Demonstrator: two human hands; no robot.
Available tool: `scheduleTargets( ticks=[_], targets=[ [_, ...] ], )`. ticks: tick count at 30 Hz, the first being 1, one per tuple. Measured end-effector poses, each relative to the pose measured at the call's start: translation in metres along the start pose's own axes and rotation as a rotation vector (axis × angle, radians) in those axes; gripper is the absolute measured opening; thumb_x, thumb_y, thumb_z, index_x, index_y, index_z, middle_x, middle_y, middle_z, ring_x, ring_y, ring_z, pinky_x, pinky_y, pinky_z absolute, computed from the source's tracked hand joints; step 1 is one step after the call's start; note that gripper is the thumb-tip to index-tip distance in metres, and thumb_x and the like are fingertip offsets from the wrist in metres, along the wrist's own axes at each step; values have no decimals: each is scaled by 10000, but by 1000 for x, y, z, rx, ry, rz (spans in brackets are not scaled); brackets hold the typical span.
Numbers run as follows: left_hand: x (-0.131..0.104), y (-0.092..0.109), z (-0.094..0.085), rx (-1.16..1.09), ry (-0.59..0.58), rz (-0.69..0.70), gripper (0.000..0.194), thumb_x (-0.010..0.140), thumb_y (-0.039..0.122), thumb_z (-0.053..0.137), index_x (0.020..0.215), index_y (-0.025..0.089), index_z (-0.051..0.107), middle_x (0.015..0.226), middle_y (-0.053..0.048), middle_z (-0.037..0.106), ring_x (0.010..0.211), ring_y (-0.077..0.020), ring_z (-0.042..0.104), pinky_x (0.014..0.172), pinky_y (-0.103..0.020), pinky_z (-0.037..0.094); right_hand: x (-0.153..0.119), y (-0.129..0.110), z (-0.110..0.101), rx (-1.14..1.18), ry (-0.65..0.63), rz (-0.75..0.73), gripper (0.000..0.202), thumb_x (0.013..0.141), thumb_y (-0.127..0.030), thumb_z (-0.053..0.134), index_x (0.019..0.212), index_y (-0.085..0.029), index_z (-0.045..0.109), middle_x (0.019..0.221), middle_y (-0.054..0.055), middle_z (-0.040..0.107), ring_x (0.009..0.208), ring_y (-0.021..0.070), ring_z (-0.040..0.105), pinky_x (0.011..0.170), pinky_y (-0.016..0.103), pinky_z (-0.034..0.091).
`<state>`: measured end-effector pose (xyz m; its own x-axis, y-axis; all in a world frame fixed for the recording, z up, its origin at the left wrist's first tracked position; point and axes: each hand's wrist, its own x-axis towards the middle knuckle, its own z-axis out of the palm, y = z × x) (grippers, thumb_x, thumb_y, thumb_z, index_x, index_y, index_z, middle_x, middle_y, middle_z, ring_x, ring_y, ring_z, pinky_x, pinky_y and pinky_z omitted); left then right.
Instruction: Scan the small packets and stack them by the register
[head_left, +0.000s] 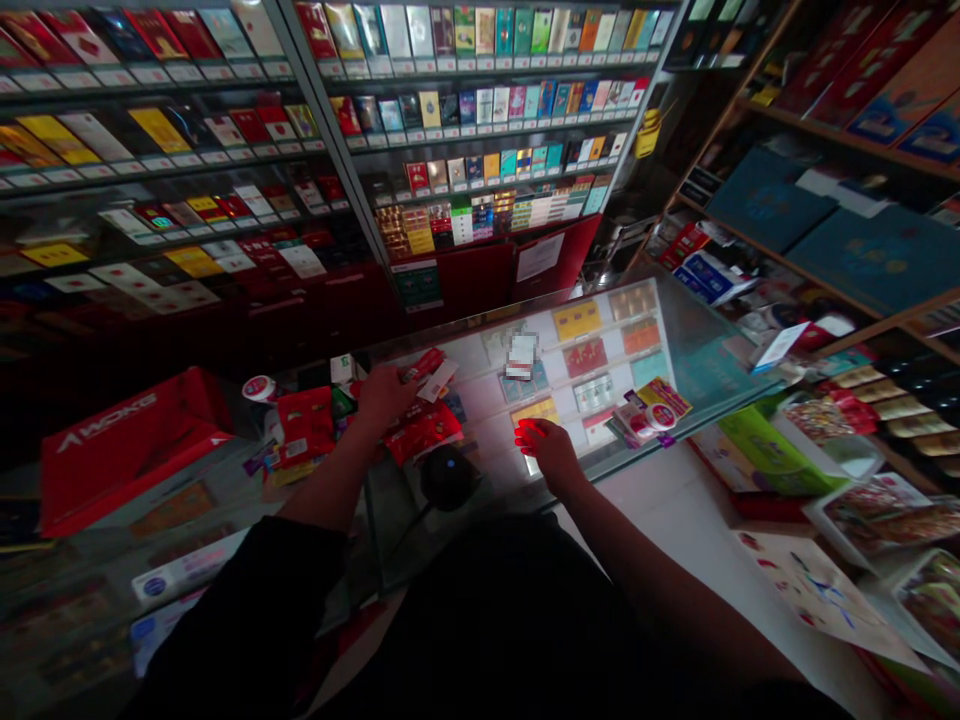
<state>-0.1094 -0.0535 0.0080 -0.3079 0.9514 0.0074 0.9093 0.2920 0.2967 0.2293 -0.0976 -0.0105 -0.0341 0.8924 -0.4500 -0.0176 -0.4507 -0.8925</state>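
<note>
My left hand point(384, 398) is over the left part of the glass counter, its fingers closed at the end of a small red packet point(426, 364). A pale slip or card point(439, 381) lies beside that packet. Just below is a larger glossy red bag point(426, 432). My right hand point(553, 455) hovers over the lit counter top with its fingers loosely bent and apart; nothing shows in them. Red light falls on its fingertips. Between my arms stands a round black device point(447, 476), probably a scanner, with a small blue light.
Red snack bags point(306, 425) and a round tub point(259, 388) lie left, beside a large red box point(135, 440). Colourful packs with another tub point(651, 412) sit on the glass counter point(705, 385) at right. Shelves of cigarette packs point(480, 105) line the back. A blurred whitish pack point(521, 355) lies ahead.
</note>
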Motion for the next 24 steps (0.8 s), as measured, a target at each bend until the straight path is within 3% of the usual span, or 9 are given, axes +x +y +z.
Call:
scheduleTargets(
  ticks=[3,10,17,24],
  targets=[
    [-9,11,-16,-39,63,71,306,857,439,679,890,156,790,941,-151,740,858,-279,658,758,-358,466,2,-14,11,-4,-47,-23,301,699,-330,755,953,-169,757,868,76,792,757,195,739,678,296,546],
    [-36,43,-48,-107,86,315,232,862,358,677,937,163,779,897,-111,692,850,-263,622,804,-377,475,10,-58,42,-13,-91,-130,264,791,-281,721,1032,-173,735,914,62,792,776,176,754,684,279,547],
    [-55,60,-53,-215,60,440,179,865,329,695,948,185,762,930,-89,686,835,-239,622,812,-372,489,13,-89,55,10,-90,-189,282,863,-355,730,1086,-185,701,937,65,791,757,174,769,651,261,550],
    [-65,70,-57,-280,27,481,178,889,300,685,999,188,769,973,-99,702,892,-254,650,859,-390,509,13,-86,62,10,-58,-179,204,813,-286,764,953,-175,666,811,41,761,689,169,760,579,226,543]
  ],
)
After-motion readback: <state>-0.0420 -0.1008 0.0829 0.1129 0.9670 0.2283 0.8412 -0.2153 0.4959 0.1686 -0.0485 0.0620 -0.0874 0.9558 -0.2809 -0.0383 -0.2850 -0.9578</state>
